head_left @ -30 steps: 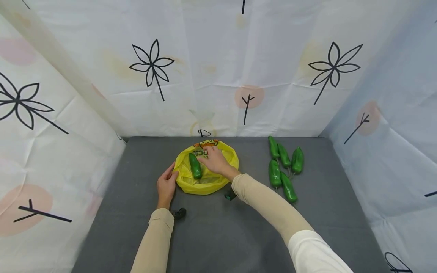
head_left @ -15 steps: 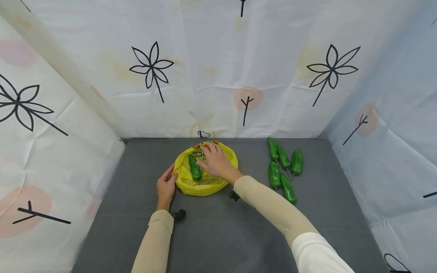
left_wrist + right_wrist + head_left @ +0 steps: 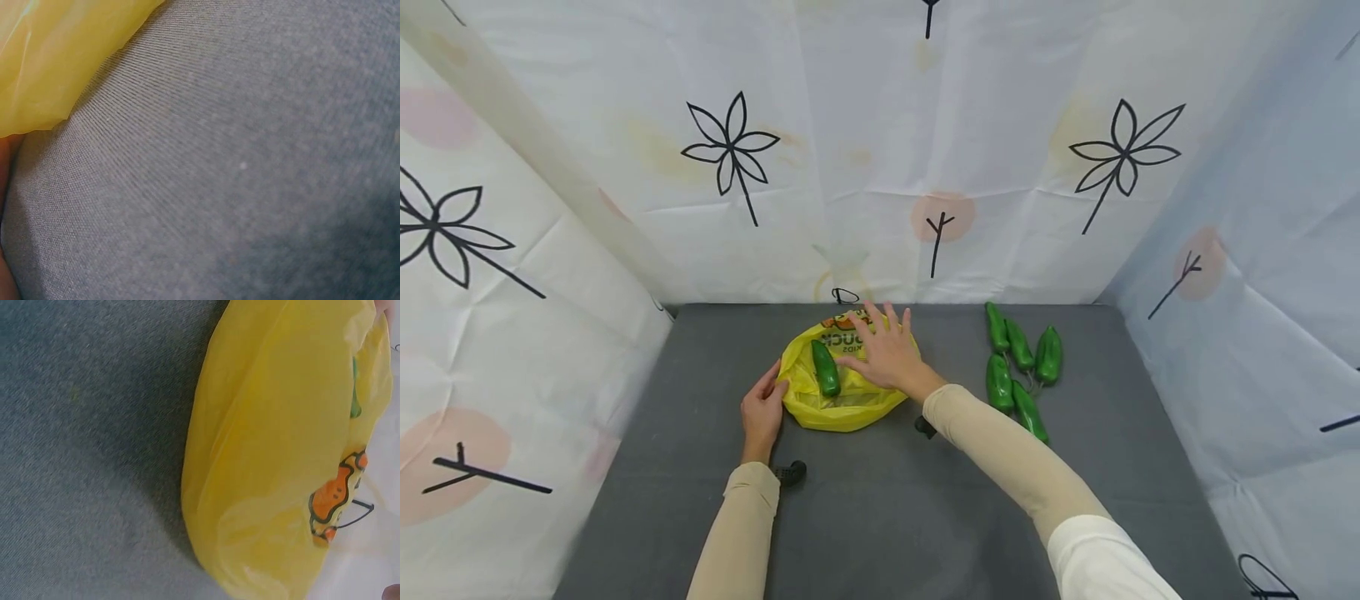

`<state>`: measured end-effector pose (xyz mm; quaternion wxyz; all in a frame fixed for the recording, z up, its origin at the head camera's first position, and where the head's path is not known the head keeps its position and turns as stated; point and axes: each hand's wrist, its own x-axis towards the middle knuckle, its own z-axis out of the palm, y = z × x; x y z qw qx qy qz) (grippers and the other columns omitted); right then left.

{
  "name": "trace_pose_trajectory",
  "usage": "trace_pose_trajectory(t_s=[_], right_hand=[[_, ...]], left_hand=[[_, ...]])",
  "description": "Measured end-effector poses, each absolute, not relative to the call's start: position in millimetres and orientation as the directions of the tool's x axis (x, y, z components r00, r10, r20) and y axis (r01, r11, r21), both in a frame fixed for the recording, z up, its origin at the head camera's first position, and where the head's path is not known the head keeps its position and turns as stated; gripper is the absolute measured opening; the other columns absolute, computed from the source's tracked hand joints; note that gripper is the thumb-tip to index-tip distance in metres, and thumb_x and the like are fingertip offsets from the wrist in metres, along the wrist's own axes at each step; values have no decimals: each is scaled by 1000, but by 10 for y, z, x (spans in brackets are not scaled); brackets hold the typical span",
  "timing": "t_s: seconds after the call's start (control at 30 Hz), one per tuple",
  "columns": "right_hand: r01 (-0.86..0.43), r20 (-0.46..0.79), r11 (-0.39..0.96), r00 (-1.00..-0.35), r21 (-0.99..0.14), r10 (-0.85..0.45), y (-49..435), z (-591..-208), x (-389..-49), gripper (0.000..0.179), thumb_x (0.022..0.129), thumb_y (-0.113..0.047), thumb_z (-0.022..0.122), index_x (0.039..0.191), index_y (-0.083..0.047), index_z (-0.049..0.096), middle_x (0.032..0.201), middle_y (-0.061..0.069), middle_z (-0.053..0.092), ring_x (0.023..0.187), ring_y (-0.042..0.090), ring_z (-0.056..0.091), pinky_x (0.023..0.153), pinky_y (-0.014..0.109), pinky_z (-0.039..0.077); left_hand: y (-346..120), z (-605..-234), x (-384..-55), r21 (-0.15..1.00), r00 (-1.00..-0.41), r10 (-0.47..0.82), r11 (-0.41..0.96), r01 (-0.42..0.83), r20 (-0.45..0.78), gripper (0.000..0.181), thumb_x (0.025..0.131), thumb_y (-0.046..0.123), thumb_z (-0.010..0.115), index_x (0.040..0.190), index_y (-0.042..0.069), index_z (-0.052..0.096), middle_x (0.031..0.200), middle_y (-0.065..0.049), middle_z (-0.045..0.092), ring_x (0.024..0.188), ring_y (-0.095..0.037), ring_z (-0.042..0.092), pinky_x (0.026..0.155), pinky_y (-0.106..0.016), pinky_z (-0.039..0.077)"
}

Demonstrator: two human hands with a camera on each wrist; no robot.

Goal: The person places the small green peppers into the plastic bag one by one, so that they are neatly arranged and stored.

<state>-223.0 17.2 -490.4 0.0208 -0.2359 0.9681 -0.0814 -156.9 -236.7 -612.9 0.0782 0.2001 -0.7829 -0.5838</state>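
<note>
A yellow plastic bag [image 3: 842, 418] with printed lettering sits with its mouth spread wide near the back of the table. Inside it, toward the left, lies one green pepper [image 3: 825, 368]; a sliver of that pepper [image 3: 355, 394] shows past the bag wall in the right wrist view. My left hand [image 3: 762, 417] pinches the bag's left rim, thumb over the edge. Above the bag's right side hovers my right hand [image 3: 889, 354], fingers spread and holding nothing. In the left wrist view only a corner of the bag [image 3: 56, 56] and a bit of hand appear.
Several green peppers [image 3: 999, 383] lie in a cluster on the grey tabletop [image 3: 880, 517], right of the bag. White patterned fabric [image 3: 865, 150] hangs behind and on both sides. A black wrist device [image 3: 792, 473] sits at the left wrist.
My right hand has drawn away from the pepper in the bag, moving slightly right, and its fingers have spread. The left hand keeps its place at the rim.
</note>
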Motion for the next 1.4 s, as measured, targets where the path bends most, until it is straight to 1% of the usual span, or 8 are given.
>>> trace_pose_trajectory(t_s=[0.17,0.37,0.6,0.8,0.97,1.03,1.27,1.4], right_hand=[[-442,-4,887,-895,-135,-446,246,-4919,-2273,84,98,-72,41,166,-30,13,174,10,6,160,43,6,123,72,9],[-412,-12,903,-909,-117,-416,374,-4928,-2297,86,96,-76,39,165,-31,16,174,9,5,160,43,6,123,72,8],[-388,-37,911,-917,-138,-396,500,-4944,-2340,83,99,-70,43,166,-31,13,174,11,2,160,43,-1,123,72,4],[-364,-26,926,-929,-104,-368,612,-4992,-2385,84,98,-72,43,166,-29,16,174,12,3,160,43,3,124,71,5],[-337,-43,937,-939,-89,-341,708,-5011,-2415,84,98,-71,42,166,-30,14,174,11,0,160,43,3,124,71,5],[-329,-45,939,-941,-97,-335,745,-5035,-2434,84,98,-71,42,166,-29,14,174,11,1,160,43,3,124,71,4],[-320,-4,941,-947,-106,-323,839,-5056,-2431,81,100,-68,43,165,-26,21,172,15,11,158,45,9,123,72,7],[-301,-13,945,-952,-131,-306,916,-5085,-2450,79,101,-65,45,164,-25,22,172,14,10,158,45,7,123,72,4]], left_hand=[[-2377,-6135,-1575,946,-908,-407,243,-217,-104,40,100,33,65,140,41,62,147,0,61,131,-21,58,112,-46,46],[-2356,-6114,-1560,940,-907,-408,259,-221,-100,41,100,34,65,141,39,62,149,0,60,132,-22,57,113,-46,45],[-2359,-6101,-1554,938,-906,-411,266,-223,-99,41,101,34,64,141,40,61,150,1,59,133,-22,56,113,-46,45],[-2355,-6087,-1550,934,-908,-405,270,-233,-110,42,101,33,63,143,39,60,152,1,57,136,-23,55,115,-47,44],[-2335,-6093,-1547,935,-909,-404,271,-228,-104,42,101,33,63,143,38,60,152,0,56,138,-24,54,116,-48,43],[-2331,-6098,-1546,936,-909,-406,272,-224,-99,42,101,33,64,142,38,61,152,1,57,138,-25,54,116,-49,43],[-2358,-6104,-1543,940,-910,-402,264,-217,-98,41,101,36,64,142,39,60,151,0,58,136,-23,55,114,-47,44],[-2343,-6085,-1535,936,-910,-402,270,-227,-105,41,101,36,64,142,39,61,150,0,58,136,-24,55,114,-48,44]])
